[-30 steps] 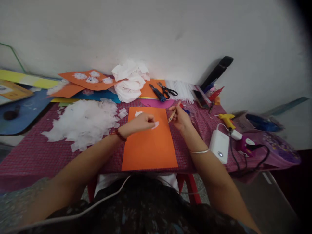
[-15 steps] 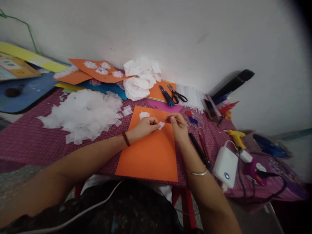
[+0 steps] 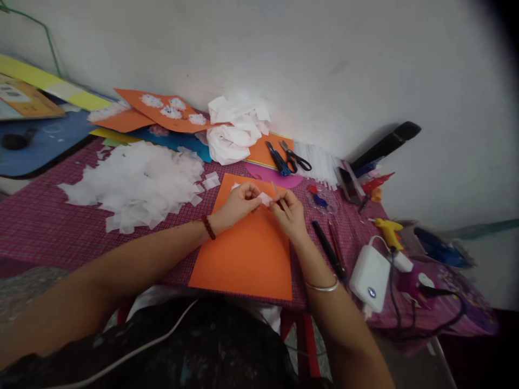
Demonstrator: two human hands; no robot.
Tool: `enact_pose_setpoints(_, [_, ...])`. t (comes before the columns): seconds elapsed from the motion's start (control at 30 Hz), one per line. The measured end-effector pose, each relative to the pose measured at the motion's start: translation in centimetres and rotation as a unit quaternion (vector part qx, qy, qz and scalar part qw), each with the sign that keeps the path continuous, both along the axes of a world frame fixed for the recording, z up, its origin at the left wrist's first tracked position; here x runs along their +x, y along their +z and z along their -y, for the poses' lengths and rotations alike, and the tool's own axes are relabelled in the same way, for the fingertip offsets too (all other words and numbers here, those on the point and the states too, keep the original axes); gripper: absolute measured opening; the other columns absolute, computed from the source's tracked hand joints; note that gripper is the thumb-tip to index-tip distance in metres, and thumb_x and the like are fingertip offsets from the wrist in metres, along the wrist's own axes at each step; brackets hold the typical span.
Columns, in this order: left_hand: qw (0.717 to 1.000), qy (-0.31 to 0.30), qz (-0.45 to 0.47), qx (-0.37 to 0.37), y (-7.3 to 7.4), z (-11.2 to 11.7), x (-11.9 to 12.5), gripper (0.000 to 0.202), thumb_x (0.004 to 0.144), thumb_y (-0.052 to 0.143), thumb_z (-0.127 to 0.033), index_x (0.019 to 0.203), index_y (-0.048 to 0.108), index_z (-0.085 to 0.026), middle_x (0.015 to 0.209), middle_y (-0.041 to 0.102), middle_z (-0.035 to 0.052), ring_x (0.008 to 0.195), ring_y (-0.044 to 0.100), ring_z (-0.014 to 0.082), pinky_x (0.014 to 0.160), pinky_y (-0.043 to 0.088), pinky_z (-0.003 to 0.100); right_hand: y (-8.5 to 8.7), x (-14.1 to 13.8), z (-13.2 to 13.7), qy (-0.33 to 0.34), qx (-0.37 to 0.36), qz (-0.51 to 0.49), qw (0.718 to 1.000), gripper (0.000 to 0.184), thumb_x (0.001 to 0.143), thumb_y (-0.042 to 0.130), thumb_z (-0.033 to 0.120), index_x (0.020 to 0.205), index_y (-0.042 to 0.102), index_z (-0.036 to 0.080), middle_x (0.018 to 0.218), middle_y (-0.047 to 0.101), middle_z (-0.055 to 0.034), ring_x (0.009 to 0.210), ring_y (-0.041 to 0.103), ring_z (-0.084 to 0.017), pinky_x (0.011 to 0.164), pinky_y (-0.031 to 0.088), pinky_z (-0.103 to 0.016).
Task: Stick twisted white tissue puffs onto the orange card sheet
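Note:
My left hand point(image 3: 237, 202) pinches a small white paper piece point(image 3: 265, 198) over the far end of an orange sheet point(image 3: 247, 254) lying on the checked cloth. My right hand point(image 3: 288, 214) is closed on a thin pencil-like stick point(image 3: 275, 192), whose tip meets the white piece. Both hands touch at the paper. A little white tuft lies on the sheet just behind my left fingers.
A heap of white paper scraps point(image 3: 138, 183) lies to the left. Crumpled white paper point(image 3: 233, 132), scissors point(image 3: 290, 156), and orange sheets sit by the wall. At right are a black pen point(image 3: 328, 249), a white power bank point(image 3: 370, 278), a yellow glue gun point(image 3: 387, 229) and cables.
My right hand has brought the stick left to the white piece held by my left hand. The view shifted right and downward.

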State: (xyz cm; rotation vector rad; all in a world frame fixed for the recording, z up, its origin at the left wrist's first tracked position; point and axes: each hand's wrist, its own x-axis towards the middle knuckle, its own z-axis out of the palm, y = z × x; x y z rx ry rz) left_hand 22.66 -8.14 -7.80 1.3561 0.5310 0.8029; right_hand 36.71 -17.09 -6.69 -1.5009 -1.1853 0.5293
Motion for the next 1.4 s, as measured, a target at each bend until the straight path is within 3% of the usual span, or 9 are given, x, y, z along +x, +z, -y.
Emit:
enact_pose_setpoints(0.3, [0.997, 0.025, -0.002, 0.074, 0.3, 0.2, -0.3, 0.018, 0.07, 0.058, -0.009, 0.081, 0.049, -0.018, 0.065, 0.051, -0.0069, 0.055, 0.047, 0.0051, 0.052, 0.035, 0.018, -0.1, -0.2, 0.1, 0.031, 0.007, -0.047, 0.998, 0.008, 0.077, 0.055, 0.023, 0.084, 0.052, 0.023, 0.068, 0.058, 0.0034, 0.062, 0.056, -0.013, 0.063, 0.047, -0.028])
enact_pose_setpoints(0.4, [1.0, 0.003, 0.007, 0.007, 0.9, 0.3, -0.5, 0.019, 0.069, 0.053, -0.008, 0.083, 0.047, -0.019, 0.063, 0.05, -0.0076, 0.05, 0.047, 0.0057, 0.05, 0.037, 0.019, 0.1, 0.2, 0.2, 0.03, 0.046, -0.056, 0.997, 0.011, 0.077, 0.055, 0.022, 0.087, 0.052, 0.023, 0.083, 0.063, 0.0009, 0.067, 0.059, -0.013, 0.068, 0.05, -0.03])
enact_pose_setpoints(0.57, [0.991, -0.028, 0.011, -0.134, 2.0, 0.7, -0.8, 0.015, 0.072, 0.053, -0.01, 0.081, 0.047, -0.02, 0.058, 0.053, -0.0064, 0.045, 0.047, 0.0063, 0.047, 0.035, 0.02, 0.6, 0.3, 0.7, 0.1, 0.063, -0.045, 0.992, 0.02, 0.077, 0.06, 0.021, 0.094, 0.05, 0.025, 0.11, 0.063, -0.0023, 0.077, 0.061, -0.013, 0.077, 0.052, -0.032])
enact_pose_setpoints(0.63, [0.986, -0.037, 0.011, -0.161, 2.1, 0.8, -0.8, 0.013, 0.072, 0.055, -0.011, 0.079, 0.048, -0.019, 0.057, 0.054, -0.0056, 0.045, 0.047, 0.0061, 0.047, 0.034, 0.019, 0.7, 0.1, 0.8, 0.116, 0.061, -0.034, 0.991, 0.022, 0.077, 0.064, 0.021, 0.094, 0.051, 0.026, 0.11, 0.063, -0.0024, 0.08, 0.061, -0.014, 0.079, 0.052, -0.032])
enact_pose_setpoints(0.73, [0.984, -0.046, 0.013, -0.173, 1.9, 0.9, -0.7, 0.014, 0.07, 0.057, -0.011, 0.077, 0.048, -0.019, 0.056, 0.053, -0.0061, 0.046, 0.047, 0.0059, 0.048, 0.033, 0.019, 0.5, -0.3, 0.7, 0.119, 0.049, -0.042, 0.991, 0.019, 0.078, 0.068, 0.028, 0.09, 0.052, 0.026, 0.096, 0.065, -0.0014, 0.081, 0.063, -0.016, 0.079, 0.053, -0.034])
enact_pose_setpoints(0.83, [0.988, -0.07, 0.017, -0.139, 1.6, 0.8, -0.6, 0.012, 0.07, 0.061, -0.015, 0.074, 0.05, -0.018, 0.057, 0.054, -0.0056, 0.049, 0.049, 0.0061, 0.052, 0.037, 0.02, 0.0, -0.4, 0.5, 0.09, 0.041, -0.058, 0.993, 0.019, 0.08, 0.069, 0.033, 0.086, 0.053, 0.025, 0.083, 0.062, 0.001, 0.076, 0.063, -0.016, 0.076, 0.054, -0.034])
enact_pose_setpoints(1.1, [0.996, -0.063, 0.055, 0.025, 0.7, -0.1, -0.5, 0.016, 0.068, 0.064, -0.015, 0.083, 0.057, -0.016, 0.074, 0.06, -0.0021, 0.069, 0.055, 0.0085, 0.066, 0.042, 0.023, -0.1, 0.1, 0.4, 0.037, 0.093, -0.023, 0.995, 0.015, 0.081, 0.068, 0.03, 0.084, 0.055, 0.024, 0.08, 0.062, 0.0021, 0.073, 0.063, -0.014, 0.073, 0.052, -0.03])
enact_pose_setpoints(1.27, [0.995, -0.062, 0.064, 0.049, 0.0, -0.2, 0.0, 0.02, 0.071, 0.073, -0.025, 0.083, 0.06, -0.015, 0.078, 0.062, -0.0003, 0.071, 0.055, 0.0095, 0.07, 0.045, 0.025, 0.2, -0.2, 0.5, 0.029, 0.085, 0.075, 0.993, 0.011, 0.083, 0.064, 0.029, 0.085, 0.056, 0.023, 0.084, 0.065, -0.0008, 0.078, 0.064, -0.016, 0.076, 0.051, -0.032])
enact_pose_setpoints(1.4, [0.997, -0.037, 0.046, 0.055, -0.2, -0.2, 0.1, 0.02, 0.072, 0.075, -0.027, 0.078, 0.062, -0.013, 0.074, 0.063, 0.0006, 0.068, 0.056, 0.0098, 0.066, 0.045, 0.025, 0.3, -0.4, 0.4, 0.035, 0.088, 0.099, 0.991, 0.009, 0.083, 0.062, 0.029, 0.084, 0.055, 0.023, 0.086, 0.066, -0.0015, 0.078, 0.065, -0.016, 0.077, 0.052, -0.032])
